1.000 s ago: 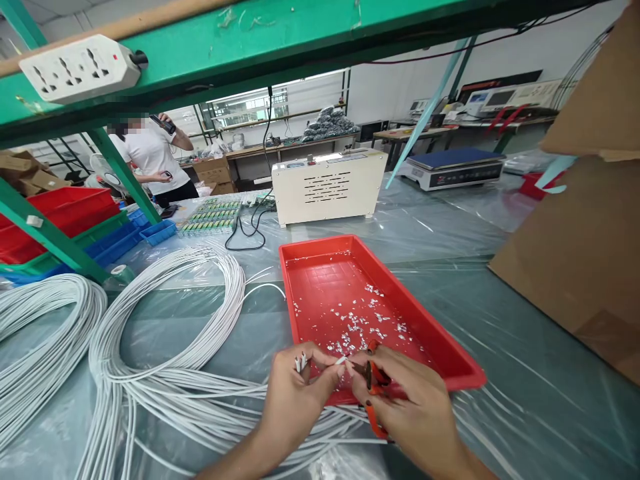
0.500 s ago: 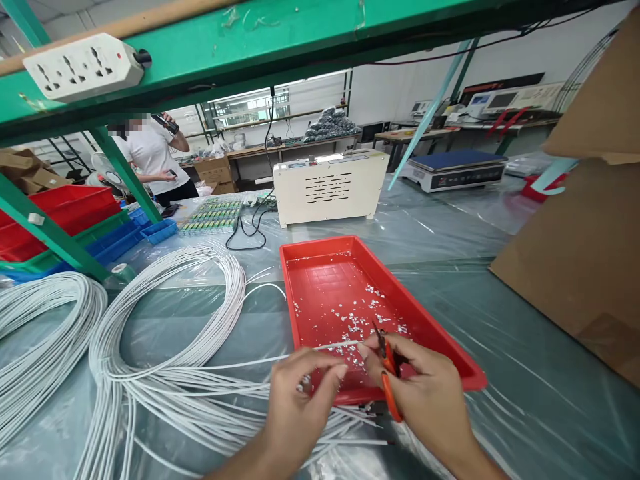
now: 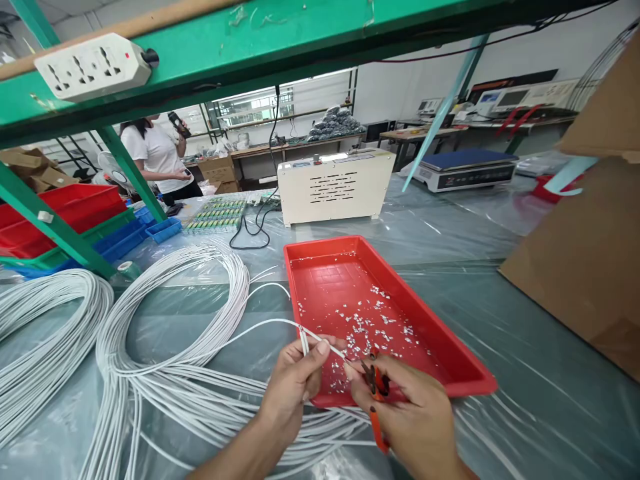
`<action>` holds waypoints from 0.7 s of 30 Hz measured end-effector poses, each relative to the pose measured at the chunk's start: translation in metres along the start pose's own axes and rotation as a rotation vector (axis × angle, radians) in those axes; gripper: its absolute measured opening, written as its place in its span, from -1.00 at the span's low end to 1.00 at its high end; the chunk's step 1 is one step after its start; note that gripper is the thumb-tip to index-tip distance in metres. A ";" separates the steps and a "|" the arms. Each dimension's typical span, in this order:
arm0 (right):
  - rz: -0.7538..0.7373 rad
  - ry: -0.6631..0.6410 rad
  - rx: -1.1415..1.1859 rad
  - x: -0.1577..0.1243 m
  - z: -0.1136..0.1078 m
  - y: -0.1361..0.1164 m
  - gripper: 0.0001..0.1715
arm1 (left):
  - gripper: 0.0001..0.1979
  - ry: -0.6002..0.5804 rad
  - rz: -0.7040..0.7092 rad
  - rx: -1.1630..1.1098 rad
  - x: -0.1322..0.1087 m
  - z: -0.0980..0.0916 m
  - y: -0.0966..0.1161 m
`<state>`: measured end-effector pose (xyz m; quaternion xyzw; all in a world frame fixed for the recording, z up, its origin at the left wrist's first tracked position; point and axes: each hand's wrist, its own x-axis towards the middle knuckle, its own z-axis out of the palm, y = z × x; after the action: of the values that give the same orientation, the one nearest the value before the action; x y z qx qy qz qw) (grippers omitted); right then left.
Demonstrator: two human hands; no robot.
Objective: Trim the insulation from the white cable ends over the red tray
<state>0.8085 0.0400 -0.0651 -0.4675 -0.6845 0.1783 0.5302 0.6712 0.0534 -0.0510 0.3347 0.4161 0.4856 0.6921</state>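
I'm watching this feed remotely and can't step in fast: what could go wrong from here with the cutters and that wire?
The orange-handled cutters in the right hand work close to the left hand pinching the white wire, so a fingertip might get nipped. Cut bits may miss the red tray. The wire could snag the loose coils.

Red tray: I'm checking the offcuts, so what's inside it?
The red tray holds scattered small white scraps, thickest toward its near half; its far end is mostly bare. The left hand and right hand cover the near rim, hiding what lies there.
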 end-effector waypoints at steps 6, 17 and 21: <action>-0.226 -0.053 -0.049 -0.002 0.005 0.000 -0.84 | -0.80 0.065 0.140 -0.005 -0.006 0.005 0.004; 0.316 -0.391 0.238 0.006 -0.011 -0.005 -0.85 | -0.81 0.112 0.280 0.152 -0.002 -0.001 0.012; 0.419 -0.416 0.375 0.005 -0.011 -0.012 -0.80 | -0.81 0.140 0.334 0.256 -0.003 -0.001 0.016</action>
<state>0.8131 0.0354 -0.0488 -0.4460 -0.6224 0.4974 0.4077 0.6639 0.0558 -0.0367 0.4497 0.4602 0.5586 0.5234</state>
